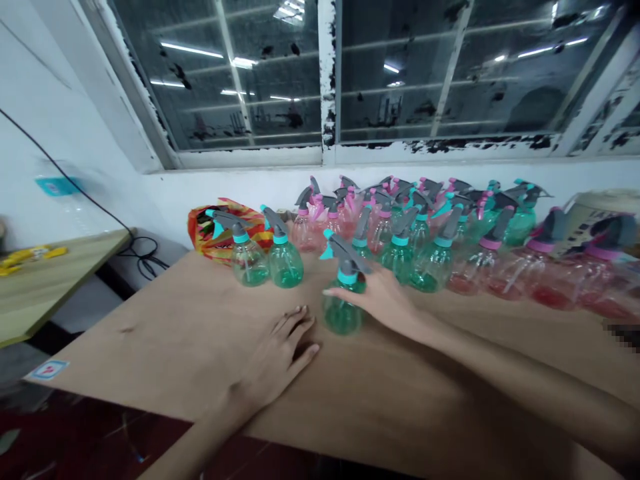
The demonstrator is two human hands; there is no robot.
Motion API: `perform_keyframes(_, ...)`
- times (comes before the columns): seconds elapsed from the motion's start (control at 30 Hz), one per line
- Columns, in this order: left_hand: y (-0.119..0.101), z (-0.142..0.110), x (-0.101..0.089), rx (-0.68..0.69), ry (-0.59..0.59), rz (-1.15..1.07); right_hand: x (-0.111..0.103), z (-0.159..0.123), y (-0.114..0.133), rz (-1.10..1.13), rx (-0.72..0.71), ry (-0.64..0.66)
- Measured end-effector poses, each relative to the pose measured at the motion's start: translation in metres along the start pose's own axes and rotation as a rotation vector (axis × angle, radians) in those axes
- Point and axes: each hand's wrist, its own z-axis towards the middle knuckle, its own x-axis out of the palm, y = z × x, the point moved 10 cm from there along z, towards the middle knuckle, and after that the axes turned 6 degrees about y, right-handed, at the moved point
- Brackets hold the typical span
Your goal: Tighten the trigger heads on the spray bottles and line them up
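Note:
My right hand [381,300] is wrapped round the neck of a green spray bottle [343,316] with a grey and turquoise trigger head. The bottle is upright, low over the table or standing on it; I cannot tell which. My left hand [277,357] lies flat on the brown table top [165,333], fingers apart, holding nothing, just left of that bottle. Beyond it stand two more spray bottles, a clear-green one [249,263] and a green one [286,265], both with turquoise collars and nozzles.
Many pink and green spray bottles [433,267] crowd the back and right of the table. A red and yellow plastic bag [200,233] lies at the back left. Further left is a wooden side table [65,277] with yellow pieces [30,257]; a black cable [143,257] hangs beside it.

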Motion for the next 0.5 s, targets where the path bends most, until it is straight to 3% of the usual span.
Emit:
perform_keyframes(0.2, 0.009, -0.009, 0.003, -0.046, 0.046, -0.001, 0.034, 0.048, -0.002, -0.025, 0.117, -0.108)
perform_keyframes(0.5, 0.008, -0.01, 0.001, -0.033, 0.028, -0.029, 0.053, 0.075, -0.016, -0.013, 0.208, -0.087)
